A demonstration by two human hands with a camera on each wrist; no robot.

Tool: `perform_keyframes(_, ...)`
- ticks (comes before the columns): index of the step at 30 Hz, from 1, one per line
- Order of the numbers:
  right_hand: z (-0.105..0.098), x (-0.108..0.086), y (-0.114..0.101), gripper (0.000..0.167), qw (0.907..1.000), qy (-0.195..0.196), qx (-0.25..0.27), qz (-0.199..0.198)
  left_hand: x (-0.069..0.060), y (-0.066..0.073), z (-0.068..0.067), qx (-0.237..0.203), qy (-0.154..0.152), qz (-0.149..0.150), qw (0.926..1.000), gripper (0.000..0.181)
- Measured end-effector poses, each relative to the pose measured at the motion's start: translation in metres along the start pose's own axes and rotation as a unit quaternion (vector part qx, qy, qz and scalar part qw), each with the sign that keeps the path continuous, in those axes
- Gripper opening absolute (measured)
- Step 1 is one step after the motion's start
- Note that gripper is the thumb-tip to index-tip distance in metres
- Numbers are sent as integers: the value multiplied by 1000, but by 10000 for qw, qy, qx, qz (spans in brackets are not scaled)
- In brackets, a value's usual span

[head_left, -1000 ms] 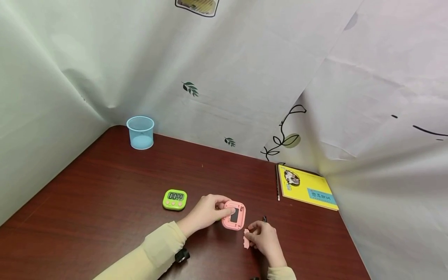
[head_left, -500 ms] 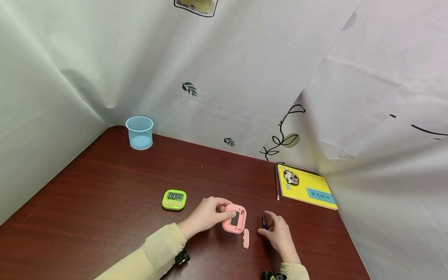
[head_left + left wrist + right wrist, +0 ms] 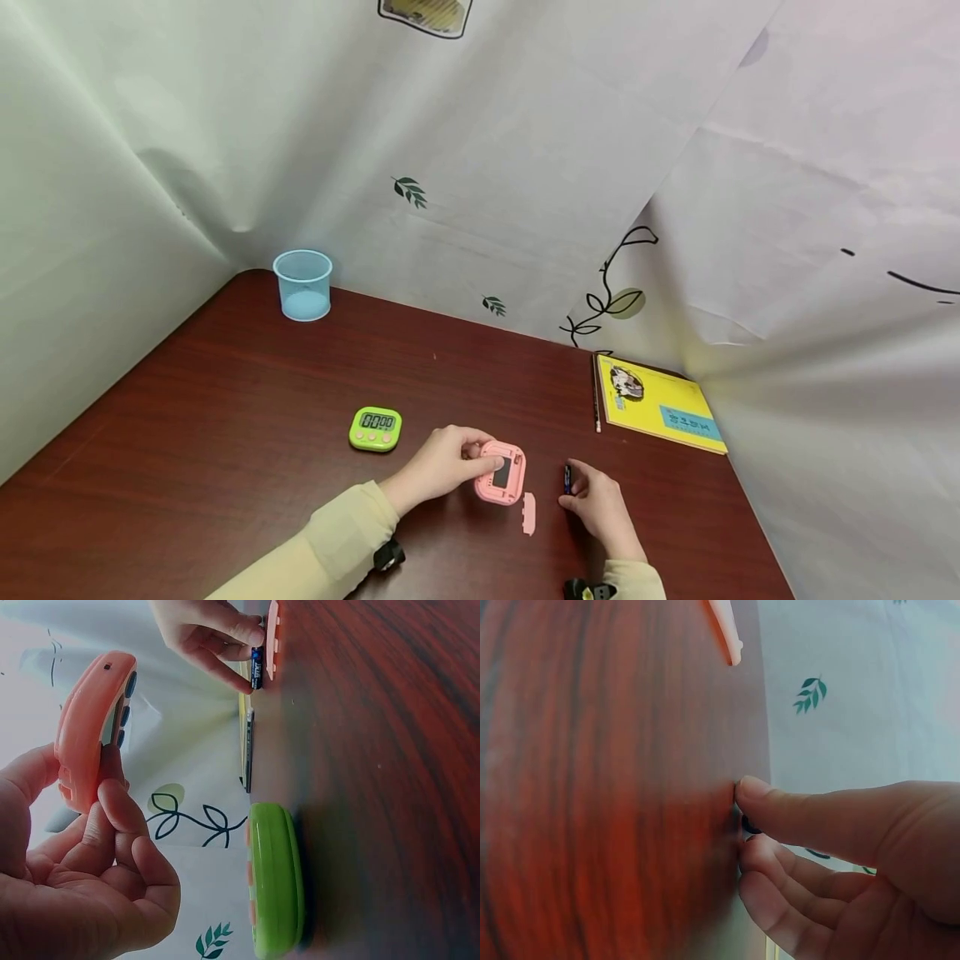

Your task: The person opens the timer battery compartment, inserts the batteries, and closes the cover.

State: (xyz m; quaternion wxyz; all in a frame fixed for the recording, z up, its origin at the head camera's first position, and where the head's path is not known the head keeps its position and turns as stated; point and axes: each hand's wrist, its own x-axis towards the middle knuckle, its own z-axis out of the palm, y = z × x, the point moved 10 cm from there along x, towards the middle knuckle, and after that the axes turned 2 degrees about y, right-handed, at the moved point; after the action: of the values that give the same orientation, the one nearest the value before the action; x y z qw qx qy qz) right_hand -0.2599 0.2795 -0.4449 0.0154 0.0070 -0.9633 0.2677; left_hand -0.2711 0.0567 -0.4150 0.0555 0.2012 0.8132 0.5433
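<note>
In the head view my left hand (image 3: 450,462) grips a pink digital timer (image 3: 517,475), thumb across its back, where the cover is off and the battery recess shows. Dark buttons show along its other side in the left wrist view. On the table just right of it lies the pink battery cover (image 3: 528,514), apart from both hands. My right hand (image 3: 600,504) pinches a small black-and-blue battery (image 3: 257,667) between thumb and fingertips, low at the tabletop. Fingers hide most of that battery in the right wrist view.
A green timer (image 3: 375,429) reading 00:00 lies left of my left hand. Farther back stands a light blue bin (image 3: 302,287). A yellow book (image 3: 660,404) and a pencil (image 3: 597,396) lie at the right back. Hanging fabric (image 3: 480,167) borders the table (image 3: 300,375).
My right hand has let go of the pink battery cover, leaving it on the table, and moved right to the battery. My left hand keeps the pink timer nearly still, slightly lower.
</note>
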Motion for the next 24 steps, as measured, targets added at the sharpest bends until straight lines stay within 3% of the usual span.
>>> perform_keyframes(10,-1,0,-1,38,9999,106,23,-23,0,-7,1,-60,-76,-96,9999,34)
perform_keyframes(24,-8,-3,-25,41,9924,459,1111,-251,0,-11,-1,-128,-143,-226,9996,34)
